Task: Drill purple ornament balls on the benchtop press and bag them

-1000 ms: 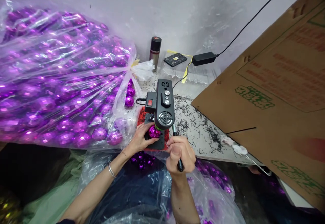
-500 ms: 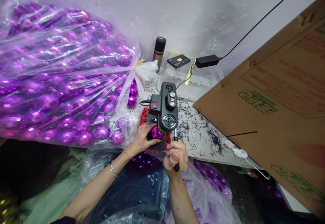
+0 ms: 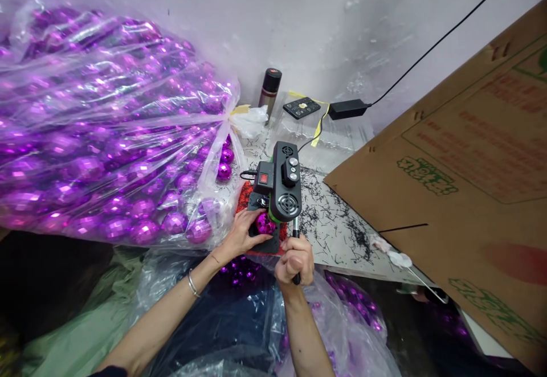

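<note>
A small black bench drill press [image 3: 287,186] with a red switch stands on the worktop, its head over a shiny purple faceted ball [image 3: 265,224]. My left hand [image 3: 243,233] grips that ball from the left, thumb and fingers around it, at the machine's dark base plate [image 3: 270,246]. On the machine's right side, my right hand [image 3: 296,260] is closed round the black-gripped lever [image 3: 296,232], which points down toward me. The drill head hides the spot where any bit would meet the ball.
A big clear bag of purple balls [image 3: 106,138] fills the left. A cardboard box [image 3: 461,183] leans in from the right. Behind stand a dark bottle [image 3: 269,89], a phone [image 3: 301,107] and a power adapter [image 3: 348,109]. Black shavings [image 3: 329,223] litter the worktop [image 3: 311,263].
The view has shifted slightly. Both hands keep their holds on the ball and the lever, with no clear movement of either.
</note>
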Tool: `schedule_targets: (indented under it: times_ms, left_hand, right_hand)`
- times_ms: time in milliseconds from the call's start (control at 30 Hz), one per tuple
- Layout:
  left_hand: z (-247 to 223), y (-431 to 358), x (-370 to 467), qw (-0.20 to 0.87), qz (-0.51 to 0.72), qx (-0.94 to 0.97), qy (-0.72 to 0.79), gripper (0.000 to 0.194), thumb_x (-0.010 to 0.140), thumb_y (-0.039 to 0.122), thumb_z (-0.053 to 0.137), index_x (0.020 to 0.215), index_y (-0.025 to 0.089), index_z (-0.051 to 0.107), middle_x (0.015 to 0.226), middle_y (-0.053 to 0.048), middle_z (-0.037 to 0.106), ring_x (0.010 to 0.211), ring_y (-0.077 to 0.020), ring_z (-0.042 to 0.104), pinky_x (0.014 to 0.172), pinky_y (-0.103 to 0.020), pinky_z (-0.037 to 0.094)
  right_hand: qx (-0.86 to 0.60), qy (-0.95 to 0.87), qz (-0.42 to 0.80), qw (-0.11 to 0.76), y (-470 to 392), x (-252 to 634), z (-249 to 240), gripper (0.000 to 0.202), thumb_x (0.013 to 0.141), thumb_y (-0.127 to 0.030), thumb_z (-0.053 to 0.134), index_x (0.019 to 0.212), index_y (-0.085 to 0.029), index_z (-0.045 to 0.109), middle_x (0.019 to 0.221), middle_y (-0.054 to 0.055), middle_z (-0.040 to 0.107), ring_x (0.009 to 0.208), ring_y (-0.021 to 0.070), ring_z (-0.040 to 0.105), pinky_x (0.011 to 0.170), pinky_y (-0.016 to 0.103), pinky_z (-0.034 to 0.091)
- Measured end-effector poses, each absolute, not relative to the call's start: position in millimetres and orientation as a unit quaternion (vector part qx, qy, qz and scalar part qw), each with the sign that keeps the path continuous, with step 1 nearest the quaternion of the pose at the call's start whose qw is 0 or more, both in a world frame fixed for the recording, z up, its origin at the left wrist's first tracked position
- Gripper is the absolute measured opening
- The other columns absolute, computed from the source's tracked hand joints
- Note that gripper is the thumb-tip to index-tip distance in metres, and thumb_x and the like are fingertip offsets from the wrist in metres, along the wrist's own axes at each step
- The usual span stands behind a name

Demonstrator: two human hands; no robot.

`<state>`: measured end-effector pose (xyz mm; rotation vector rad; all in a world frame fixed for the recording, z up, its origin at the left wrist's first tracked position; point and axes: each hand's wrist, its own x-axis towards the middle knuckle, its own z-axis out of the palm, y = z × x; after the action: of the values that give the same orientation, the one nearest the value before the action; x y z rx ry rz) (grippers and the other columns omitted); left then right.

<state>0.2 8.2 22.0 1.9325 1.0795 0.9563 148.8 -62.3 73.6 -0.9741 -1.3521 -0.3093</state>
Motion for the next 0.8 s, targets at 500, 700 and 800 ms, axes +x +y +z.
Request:
schedule_targets:
  times_ms: [500,700,800]
  left_hand:
    - [24,1,-6,0.374,0.370,0.750,0.401,0.065,0.092,0.051,0.088,0.148,0.025,0.069,0.146,-0.015,0.077,0.140,-0.0369,0.070,0.127,-0.062,0.050]
    - [52,-31,-53,0.397,0.356,0.761,0.370,0.076,0.091,0.063,0.087,0.154,0.025,0.068,0.162,-0.018,0.067,0.151,-0.0393,0.064,0.131,-0.060,0.049]
    - [77,-2,-63,0.357,0.423,0.708,0.440,0.052,0.110,0.054,0.061,0.151,0.024,0.070,0.155,-0.015,0.073,0.146,-0.0334,0.068,0.128,-0.052,0.054]
  right_hand:
    - [-0.443,-0.613,-0.099,0.647,-65,152,132,0.037,0.106,-0.010,0.048,0.073,-0.025,0.050,0.065,-0.004,0.054,0.060,0.0131,0.057,0.056,0.029,0.042]
    - [-0.454,-0.630,-0.071,0.627,-74,152,136,0.034,0.105,-0.006,0.049,0.076,-0.024,0.053,0.068,-0.003,0.059,0.065,0.0132,0.062,0.061,0.028,0.047]
    - [-0.449,-0.624,-0.075,0.634,-72,152,124,0.035,0.104,-0.004,0.048,0.075,-0.024,0.053,0.070,-0.003,0.060,0.064,0.0124,0.062,0.060,0.027,0.048]
